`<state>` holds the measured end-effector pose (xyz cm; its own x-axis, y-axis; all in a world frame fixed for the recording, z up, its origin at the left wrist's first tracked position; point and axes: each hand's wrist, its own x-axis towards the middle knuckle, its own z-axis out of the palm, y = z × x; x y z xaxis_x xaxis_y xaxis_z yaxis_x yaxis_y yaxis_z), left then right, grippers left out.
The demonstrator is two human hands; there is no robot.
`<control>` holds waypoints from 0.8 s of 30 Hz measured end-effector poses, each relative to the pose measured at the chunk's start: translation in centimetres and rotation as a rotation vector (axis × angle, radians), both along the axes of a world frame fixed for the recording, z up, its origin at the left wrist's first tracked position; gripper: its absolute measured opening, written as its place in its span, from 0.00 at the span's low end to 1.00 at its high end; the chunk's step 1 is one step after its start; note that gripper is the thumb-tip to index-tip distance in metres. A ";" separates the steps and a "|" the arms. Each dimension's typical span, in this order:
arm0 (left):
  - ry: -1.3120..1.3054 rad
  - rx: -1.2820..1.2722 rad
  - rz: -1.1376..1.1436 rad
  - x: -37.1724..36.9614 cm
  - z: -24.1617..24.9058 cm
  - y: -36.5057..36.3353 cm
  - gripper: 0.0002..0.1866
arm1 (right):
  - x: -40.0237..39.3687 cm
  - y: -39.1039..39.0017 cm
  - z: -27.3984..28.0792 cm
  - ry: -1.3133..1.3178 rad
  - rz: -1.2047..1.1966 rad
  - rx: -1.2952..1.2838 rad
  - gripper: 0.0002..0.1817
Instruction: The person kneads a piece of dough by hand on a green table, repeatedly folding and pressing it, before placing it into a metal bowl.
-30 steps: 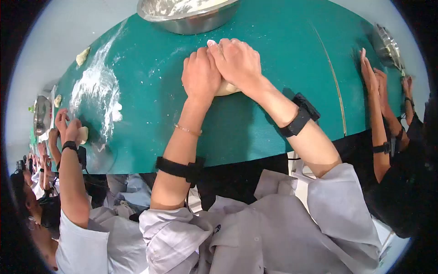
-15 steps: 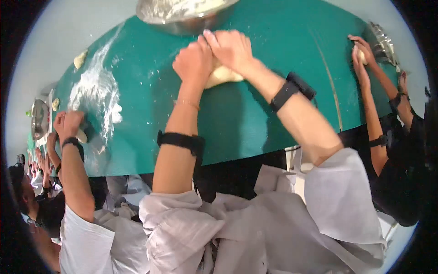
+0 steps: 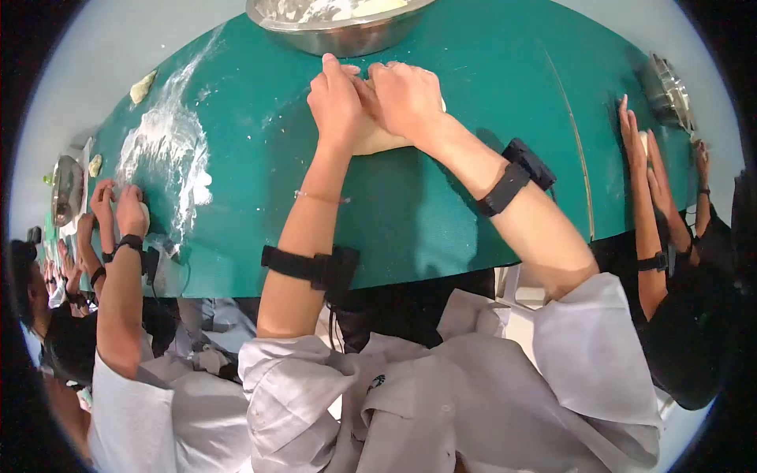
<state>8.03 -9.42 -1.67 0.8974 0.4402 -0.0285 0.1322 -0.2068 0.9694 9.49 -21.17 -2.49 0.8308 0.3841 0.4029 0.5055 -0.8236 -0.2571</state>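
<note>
A lump of pale dough (image 3: 378,140) rests on the green table (image 3: 378,213), partly covered by my two hands. My left hand (image 3: 335,102) is curled over the dough's left side, its fingers wrapped on it and the thumb up. My right hand (image 3: 406,96) grips the dough from the right with bent fingers, close beside the left one. Just beyond both hands stands a metal bowl (image 3: 339,39) with white flour and pale dough inside.
White flour (image 3: 169,142) is spread on the left, with a small dough piece (image 3: 143,87) beyond it. A person's hands (image 3: 118,209) work at the left edge; another person's hands (image 3: 643,150) press dough at the right, near a metal bowl (image 3: 670,91).
My hands have shifted on the dough, the left one tilting with its thumb raised. The bowl appears slightly further right. The person at the right now has the palms lengthwise around the dough.
</note>
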 end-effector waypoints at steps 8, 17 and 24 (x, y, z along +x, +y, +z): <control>-0.111 0.174 -0.038 0.1 -0.4 -0.5 0.29 | 3.4 0.7 1.2 0.123 0.010 0.067 0.31; 0.178 0.654 -0.087 0.7 1.5 -3.7 0.31 | 5.4 -2.7 -0.5 0.487 0.009 0.659 0.27; -0.147 1.023 -0.038 0.0 -0.9 -4.3 0.27 | 4.9 -3.4 -1.3 0.269 0.037 0.693 0.24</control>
